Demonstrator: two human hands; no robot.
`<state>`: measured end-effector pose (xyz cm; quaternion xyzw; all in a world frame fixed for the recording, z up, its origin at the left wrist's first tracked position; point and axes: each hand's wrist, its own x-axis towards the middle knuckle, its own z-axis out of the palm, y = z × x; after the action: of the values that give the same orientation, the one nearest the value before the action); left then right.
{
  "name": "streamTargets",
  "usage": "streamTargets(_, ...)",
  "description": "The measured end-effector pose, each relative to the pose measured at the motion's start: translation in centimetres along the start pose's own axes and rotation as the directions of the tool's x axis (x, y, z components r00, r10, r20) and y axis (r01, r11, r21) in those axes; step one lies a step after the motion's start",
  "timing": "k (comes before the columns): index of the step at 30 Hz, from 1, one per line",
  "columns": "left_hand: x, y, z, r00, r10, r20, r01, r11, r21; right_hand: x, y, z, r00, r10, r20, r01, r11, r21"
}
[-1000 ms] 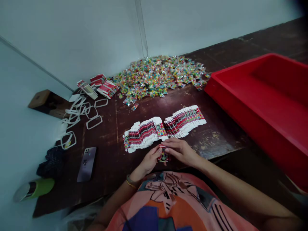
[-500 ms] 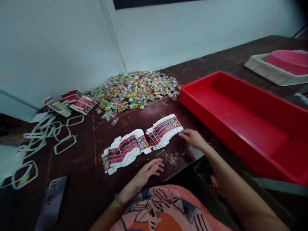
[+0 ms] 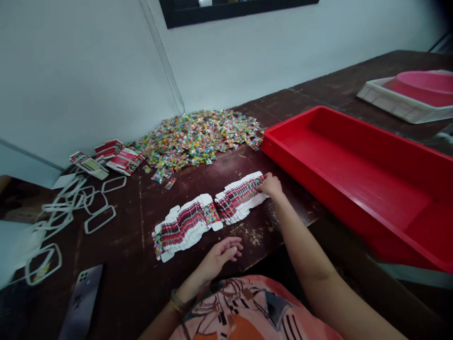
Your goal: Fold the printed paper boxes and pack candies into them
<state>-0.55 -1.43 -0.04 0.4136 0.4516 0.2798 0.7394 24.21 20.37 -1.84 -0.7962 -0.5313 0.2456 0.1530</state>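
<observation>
red-white carton row [image 3: 238, 199]: right end touching right grip [image 3: 271, 185], cannot tell if pinched; left grip [image 3: 218, 256] uncurled, apart.

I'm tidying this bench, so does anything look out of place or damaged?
The table has a pale, scuffed patch near its front edge, so its finish looks worn. At left, white loops lie in a loose tangle, unlike the neatly overlapped rows of cartons.

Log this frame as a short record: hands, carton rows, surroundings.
left hand: loosely curled, nothing visibly held, nearer the left row
right hand: at the far-right end of the right row; grip unclear
rows: overlapping printed cartons, white flaps
behind: heap of small packets
right: red tray
left: phone, white loops
</observation>
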Motion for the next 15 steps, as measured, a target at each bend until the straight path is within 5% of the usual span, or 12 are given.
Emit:
streamTargets(4,-0.1,0.7,0.2,0.999,0.039,-0.033,-0.040,0.999,-0.014,-1.9,1.2,-2.3,0.998,-0.070,-0.004,0.070,0.988,0.138)
streamTargets(8,-0.1,0.7,0.7,0.982,0.118,-0.146,-0.145,0.972,-0.186,-10.8,1.3,-0.4,0.954,-0.283,0.102,0.237,0.916,0.324)
streamTargets(9,0.0,0.7,0.9,0.977,0.109,-0.185,-0.156,0.951,-0.265,-13.6,1.2,0.6,0.894,-0.409,0.183,0.291,0.840,0.457)
streamTargets(11,0.3,0.5,1.3,0.965,0.037,-0.260,-0.145,0.900,-0.410,-18.5,0.9,2.4,0.809,-0.566,0.161,0.375,0.706,0.600)
streamTargets(15,0.3,0.6,1.1,0.959,-0.121,-0.257,-0.016,0.881,-0.473,-21.6,0.5,3.0,0.654,-0.754,-0.059,0.708,0.583,0.399)
